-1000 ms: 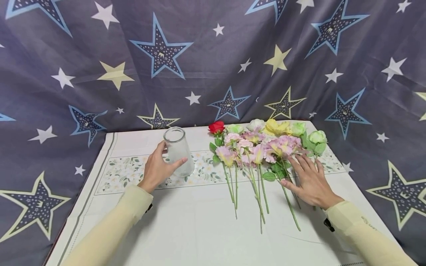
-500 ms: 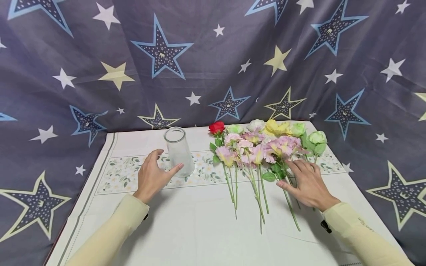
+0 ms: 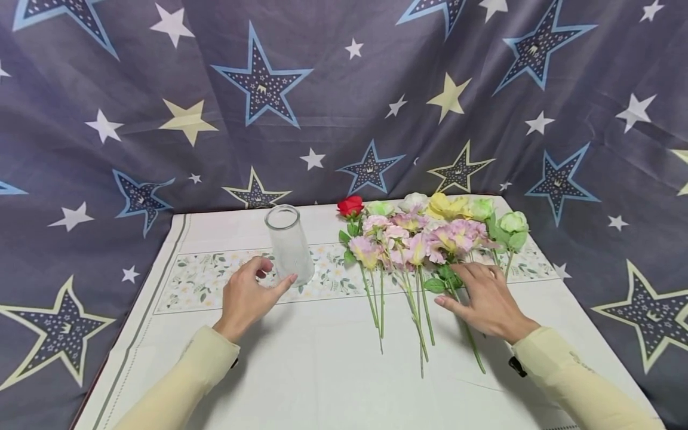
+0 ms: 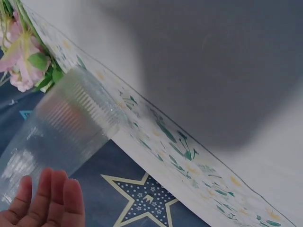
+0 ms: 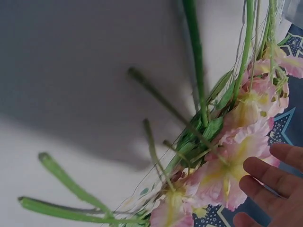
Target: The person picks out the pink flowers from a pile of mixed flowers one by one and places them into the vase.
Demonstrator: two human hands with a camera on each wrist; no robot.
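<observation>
A clear glass vase (image 3: 292, 254) stands upright on the table, left of the flowers. My left hand (image 3: 249, 295) is beside it, thumb and fingers spread apart and holding nothing. In the left wrist view straight fingers (image 4: 57, 196) show near the vase (image 4: 61, 123); I cannot tell if they touch it. My right hand (image 3: 486, 298) hovers over the stem of a pink-and-purple artificial flower (image 3: 457, 236), fingers loosely extended. The right wrist view has its fingers (image 5: 270, 177) near pink petals (image 5: 236, 161), with no stem gripped between them.
More artificial flowers lie in a row: a red rose (image 3: 350, 206), a yellow flower (image 3: 446, 206), a pale green one (image 3: 512, 222) and pink ones (image 3: 365, 251). Stems point toward the front of the white tablecloth (image 3: 333, 370). A star-patterned curtain (image 3: 333, 119) hangs behind.
My left hand has let go of the vase and drawn back slightly, down and to the left. My right hand has shifted a little left over the stem. The vase stays in place.
</observation>
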